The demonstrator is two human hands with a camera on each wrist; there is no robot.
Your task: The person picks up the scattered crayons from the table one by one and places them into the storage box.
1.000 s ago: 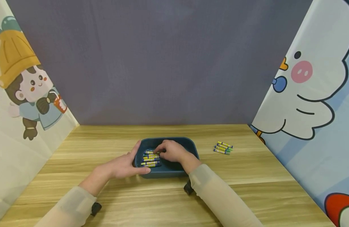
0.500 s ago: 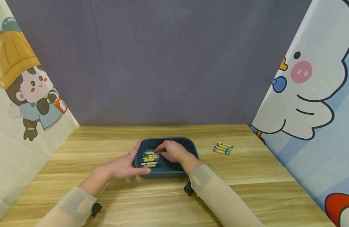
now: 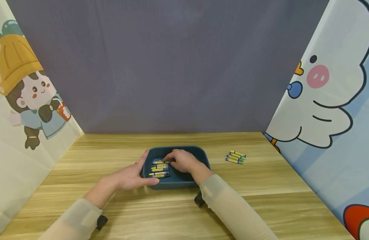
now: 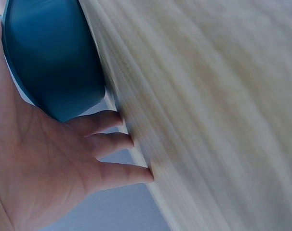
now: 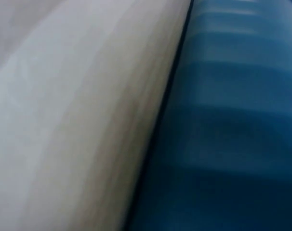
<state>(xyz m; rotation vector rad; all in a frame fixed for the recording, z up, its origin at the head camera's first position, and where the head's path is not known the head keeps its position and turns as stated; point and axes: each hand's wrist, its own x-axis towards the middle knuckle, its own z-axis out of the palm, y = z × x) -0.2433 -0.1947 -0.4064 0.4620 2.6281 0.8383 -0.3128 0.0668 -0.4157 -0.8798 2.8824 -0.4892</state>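
A dark blue tray sits near the middle of the wooden tabletop, its long axis running left to right. Inside its left half lies a stack of crayons, each with its long axis left to right and tilted slightly, the rows set one behind another from the near wall toward the far one. The left hand cups the tray's left end from outside, thumb along the near left corner and fingers curved up round the far left rim; the left wrist view shows the palm against the tray's rounded corner with fingers bent loosely toward the wood. The right hand reaches into the tray from the near right, forearm angled up and left, fingers curled downward with the fingertips at the right ends of the farthest crayons; whether they pinch one cannot be told. A second small bunch of loose crayons lies well apart on the right, pointing left to right too
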